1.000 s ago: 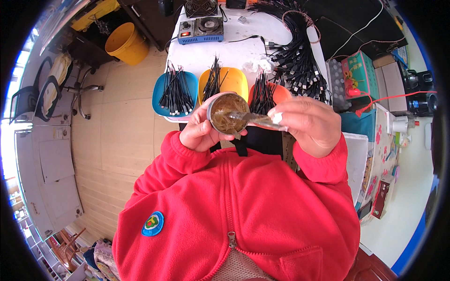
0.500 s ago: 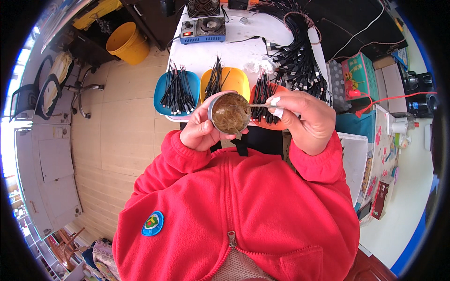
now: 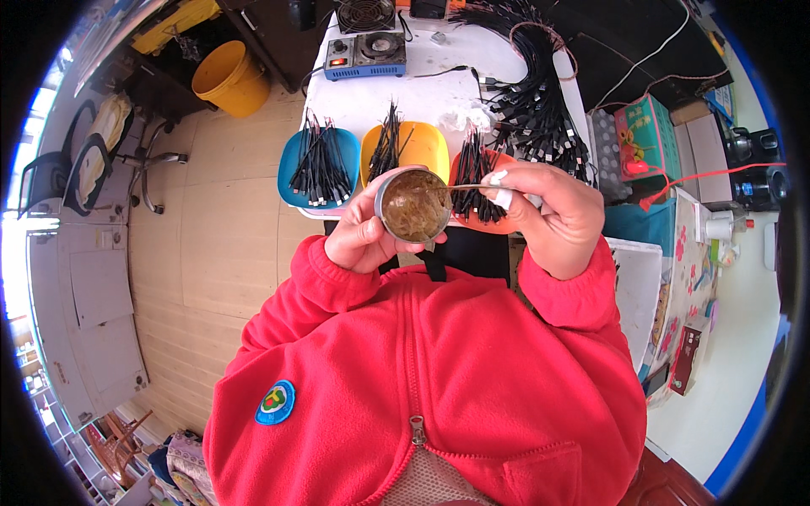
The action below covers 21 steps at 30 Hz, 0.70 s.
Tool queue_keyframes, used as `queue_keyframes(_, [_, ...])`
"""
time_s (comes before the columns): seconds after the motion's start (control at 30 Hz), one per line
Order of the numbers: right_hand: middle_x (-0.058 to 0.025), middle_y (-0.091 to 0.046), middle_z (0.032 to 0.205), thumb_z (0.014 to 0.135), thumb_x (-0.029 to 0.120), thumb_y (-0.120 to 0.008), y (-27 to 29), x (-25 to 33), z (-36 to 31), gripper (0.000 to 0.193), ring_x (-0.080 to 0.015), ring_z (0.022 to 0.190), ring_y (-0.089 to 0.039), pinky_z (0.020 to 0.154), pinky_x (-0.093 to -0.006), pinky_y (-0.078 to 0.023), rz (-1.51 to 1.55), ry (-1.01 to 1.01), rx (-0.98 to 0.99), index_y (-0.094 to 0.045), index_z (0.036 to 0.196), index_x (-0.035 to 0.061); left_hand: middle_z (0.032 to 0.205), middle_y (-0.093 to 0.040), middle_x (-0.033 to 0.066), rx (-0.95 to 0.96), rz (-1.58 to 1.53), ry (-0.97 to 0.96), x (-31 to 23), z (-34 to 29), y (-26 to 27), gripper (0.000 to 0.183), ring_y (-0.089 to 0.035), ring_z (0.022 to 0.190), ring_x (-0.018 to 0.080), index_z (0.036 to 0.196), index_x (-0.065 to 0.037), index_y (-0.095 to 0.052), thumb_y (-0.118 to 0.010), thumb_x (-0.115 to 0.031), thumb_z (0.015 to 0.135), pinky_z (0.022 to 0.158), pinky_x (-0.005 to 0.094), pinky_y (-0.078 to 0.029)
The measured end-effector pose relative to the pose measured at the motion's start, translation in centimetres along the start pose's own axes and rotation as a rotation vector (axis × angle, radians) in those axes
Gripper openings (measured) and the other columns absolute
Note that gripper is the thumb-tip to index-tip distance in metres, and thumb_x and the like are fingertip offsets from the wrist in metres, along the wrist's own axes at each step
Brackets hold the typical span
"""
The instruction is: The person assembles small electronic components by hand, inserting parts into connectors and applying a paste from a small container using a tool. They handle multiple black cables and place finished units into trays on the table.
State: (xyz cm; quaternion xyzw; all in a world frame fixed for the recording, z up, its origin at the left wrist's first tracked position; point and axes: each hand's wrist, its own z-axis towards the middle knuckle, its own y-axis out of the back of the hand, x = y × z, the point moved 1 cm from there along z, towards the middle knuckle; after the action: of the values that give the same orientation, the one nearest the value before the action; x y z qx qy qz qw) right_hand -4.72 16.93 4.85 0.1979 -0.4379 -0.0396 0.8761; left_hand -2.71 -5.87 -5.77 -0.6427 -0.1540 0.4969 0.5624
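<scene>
My left hand (image 3: 363, 232) is wrapped round a small round metal tin (image 3: 413, 205), tilted so its mouth faces me. Inside lies a brown, glossy, sticky-looking paste. White tape or finger covers show on the fingertips of my right hand (image 3: 553, 211), which pinches a thin stick (image 3: 477, 186). The stick's far end reaches the tin's right rim and the paste. Just beyond my hands stand a blue tray (image 3: 291, 187), a yellow tray (image 3: 432, 150) and an orange-red tray (image 3: 498, 223). Each holds a bundle of short black cables with metal plugs.
On the white table (image 3: 439, 88) sit a blue-sided heating unit (image 3: 367, 57) with a lit switch, a fan (image 3: 365, 13) behind it and a large heap of black cables (image 3: 540, 110). A yellow bucket (image 3: 232, 78) is on the floor at left. Boxes (image 3: 645, 139) stand at right.
The stick has tilted slightly at the tin's rim, and the paste's surface looks a little different. Both hands stay in nearly the same place.
</scene>
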Motion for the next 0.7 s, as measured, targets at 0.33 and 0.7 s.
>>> queue_keyframes(0.33, [-0.0154,-0.069,0.092,0.085,-0.008,-0.065,0.3,-0.2,0.1,0.012,-0.0182,0.082,-0.069,0.071,-0.028,-0.055,0.068,0.016,0.182,-0.065,0.096,-0.0031,0.137,-0.047,0.0249,0.033,-0.069,0.023,0.5,-0.1,0.4,0.087,-0.059,0.112,0.046,0.148,-0.005,-0.023,-0.075,-0.028,0.083,0.085,0.0424,-0.059])
queue_keyframes(0.7, [-0.0076,-0.069,0.083,0.082,-0.012,-0.065,-0.1,-0.8,-0.2,0.015,-0.011,0.075,-0.067,0.066,-0.023,-0.052,0.172,-0.061,0.058,-0.067,0.094,-0.0031,0.138,-0.044,0.0264,0.029,-0.109,0.029,0.7,-0.3,0.5,0.086,-0.058,0.112,0.0465,0.148,-0.005,-0.022,-0.074,-0.029,0.084,0.083,0.0415,-0.06])
